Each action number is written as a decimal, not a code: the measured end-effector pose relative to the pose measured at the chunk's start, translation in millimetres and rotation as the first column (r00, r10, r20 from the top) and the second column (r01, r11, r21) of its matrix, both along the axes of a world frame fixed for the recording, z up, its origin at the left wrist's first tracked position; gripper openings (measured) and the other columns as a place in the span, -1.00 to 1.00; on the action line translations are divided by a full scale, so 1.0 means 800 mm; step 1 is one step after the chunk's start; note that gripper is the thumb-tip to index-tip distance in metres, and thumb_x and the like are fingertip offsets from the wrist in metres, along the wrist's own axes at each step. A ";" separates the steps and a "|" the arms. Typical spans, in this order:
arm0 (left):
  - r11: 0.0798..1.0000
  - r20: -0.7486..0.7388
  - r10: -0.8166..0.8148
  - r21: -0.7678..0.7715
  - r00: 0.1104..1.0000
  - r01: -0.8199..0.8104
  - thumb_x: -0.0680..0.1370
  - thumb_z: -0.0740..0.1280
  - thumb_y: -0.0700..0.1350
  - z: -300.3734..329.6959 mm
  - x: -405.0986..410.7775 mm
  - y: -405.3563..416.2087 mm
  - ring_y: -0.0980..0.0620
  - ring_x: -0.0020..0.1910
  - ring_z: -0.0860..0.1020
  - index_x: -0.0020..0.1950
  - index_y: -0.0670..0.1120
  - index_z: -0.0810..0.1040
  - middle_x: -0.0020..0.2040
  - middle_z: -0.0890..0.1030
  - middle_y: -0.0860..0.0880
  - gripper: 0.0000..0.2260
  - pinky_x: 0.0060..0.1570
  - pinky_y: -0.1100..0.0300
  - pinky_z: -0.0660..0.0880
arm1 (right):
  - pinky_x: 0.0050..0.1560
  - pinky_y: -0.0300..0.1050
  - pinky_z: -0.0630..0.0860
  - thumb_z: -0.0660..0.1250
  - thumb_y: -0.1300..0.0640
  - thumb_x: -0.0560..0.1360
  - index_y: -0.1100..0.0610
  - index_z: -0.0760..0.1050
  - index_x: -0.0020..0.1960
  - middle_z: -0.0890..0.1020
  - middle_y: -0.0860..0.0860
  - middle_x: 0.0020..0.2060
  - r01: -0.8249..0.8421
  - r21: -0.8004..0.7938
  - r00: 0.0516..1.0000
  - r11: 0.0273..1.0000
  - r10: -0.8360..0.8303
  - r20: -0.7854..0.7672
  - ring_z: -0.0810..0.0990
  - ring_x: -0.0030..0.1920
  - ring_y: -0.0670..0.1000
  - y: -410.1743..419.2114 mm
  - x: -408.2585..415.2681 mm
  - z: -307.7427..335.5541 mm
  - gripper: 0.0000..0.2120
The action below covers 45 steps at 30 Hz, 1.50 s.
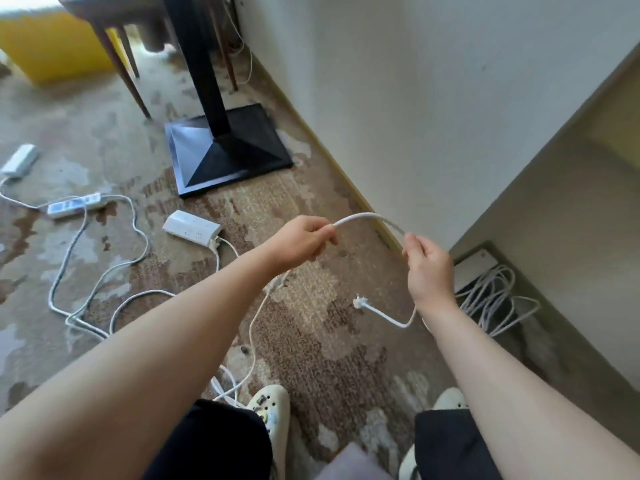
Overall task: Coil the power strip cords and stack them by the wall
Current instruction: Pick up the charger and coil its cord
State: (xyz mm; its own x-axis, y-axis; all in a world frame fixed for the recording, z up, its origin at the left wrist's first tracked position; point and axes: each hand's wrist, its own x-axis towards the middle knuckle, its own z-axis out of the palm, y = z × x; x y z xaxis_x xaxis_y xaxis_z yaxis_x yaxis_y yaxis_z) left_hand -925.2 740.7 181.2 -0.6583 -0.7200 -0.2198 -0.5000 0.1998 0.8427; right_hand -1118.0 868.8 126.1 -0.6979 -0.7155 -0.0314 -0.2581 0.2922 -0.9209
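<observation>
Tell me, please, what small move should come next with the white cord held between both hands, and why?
Probably bring the left hand over to the right hand to close the first loop. Both hands pinch the white cord, which arches between them; its plug hangs just below the right hand, so coiling is only starting, and the rest trails to the power strip on the carpet.

A white cord (367,218) arches in the air, its plug (358,302) dangling below. Its power strip (191,228) lies flat on the carpet; two more strips (74,204) (20,160) sprawl uncoiled farther left. One coiled strip (491,289) sits against the wall.
</observation>
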 end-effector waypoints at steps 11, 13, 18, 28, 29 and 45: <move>0.963 0.000 0.250 0.099 0.968 -0.249 0.66 0.14 -0.01 -0.080 -0.007 0.017 0.04 -0.40 0.34 -0.28 -0.09 0.47 -0.39 0.39 -0.01 -0.65 -0.30 0.13 0.30 | -0.42 -0.08 0.17 0.17 -0.10 0.61 0.00 0.37 -0.30 0.34 -0.12 -0.50 0.004 0.056 0.953 0.998 -0.020 0.301 0.25 -0.49 -0.07 -0.008 -0.016 -0.023 -0.66; 0.941 -0.163 0.293 0.222 0.942 -0.254 0.66 0.13 -0.01 -0.042 -0.044 0.005 0.08 -0.45 0.27 -0.30 -0.08 0.45 -0.42 0.34 0.00 -0.64 -0.38 0.14 0.21 | -0.45 -0.11 0.21 0.18 -0.03 0.63 0.05 0.42 -0.22 0.45 -0.06 -0.46 -0.044 0.038 0.924 0.998 0.027 0.382 0.28 -0.49 -0.06 -0.008 -0.014 -0.026 -0.72; 0.844 -0.410 0.294 0.535 0.863 -0.034 0.68 0.07 0.02 0.044 -0.118 -0.006 0.12 -0.51 0.16 -0.26 -0.07 0.41 -0.52 0.21 0.10 -0.64 -0.41 0.21 0.12 | -0.53 -0.25 0.29 0.35 0.16 0.50 0.10 0.56 0.02 0.67 0.05 -0.13 -0.233 -0.105 0.832 0.967 0.254 0.494 0.38 -0.49 -0.06 -0.009 0.001 -0.018 -0.89; 0.747 -0.436 0.443 0.663 0.783 -0.053 0.68 0.05 0.03 0.038 -0.123 0.013 0.06 -0.32 0.44 -0.08 -0.16 0.53 -0.32 0.46 -0.02 -0.62 -0.15 0.19 0.41 | -0.42 -0.22 0.31 0.32 0.04 0.61 0.14 0.66 -0.17 0.49 -0.02 -0.45 -0.344 -0.007 0.858 0.939 0.317 0.404 0.40 -0.44 -0.09 -0.012 0.020 -0.022 -0.73; 0.796 -0.393 0.414 0.593 0.821 -0.117 0.68 0.04 0.05 0.026 -0.115 0.012 0.04 -0.21 0.52 0.03 -0.19 0.56 -0.20 0.54 -0.05 -0.60 -0.05 0.16 0.47 | -0.33 -0.22 0.34 0.29 0.02 0.63 0.11 0.65 -0.22 0.53 -0.08 -0.44 -0.319 0.016 0.891 0.947 0.294 0.347 0.44 -0.43 -0.14 -0.012 0.018 -0.019 -0.68; 0.955 0.577 -0.284 0.103 0.766 0.276 0.62 0.22 0.01 -0.204 0.002 0.016 -0.07 -0.15 0.54 -0.04 -0.07 0.55 -0.17 0.57 -0.05 -0.80 -0.15 0.10 0.43 | -0.50 -0.19 0.20 0.14 -0.09 0.67 0.06 0.36 -0.19 0.32 -0.13 -0.48 -0.051 -0.150 0.951 0.987 0.094 0.294 0.22 -0.52 -0.11 -0.021 -0.056 0.020 -0.67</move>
State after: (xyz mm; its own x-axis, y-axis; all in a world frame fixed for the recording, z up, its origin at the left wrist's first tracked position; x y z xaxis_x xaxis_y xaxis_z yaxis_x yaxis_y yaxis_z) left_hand -923.5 753.7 18.2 -0.5752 -0.5187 -0.6325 -0.8171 0.4005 0.4146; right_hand -1162.9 852.1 142.4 -0.6179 -0.7759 -0.1272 0.0199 0.1463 -0.9890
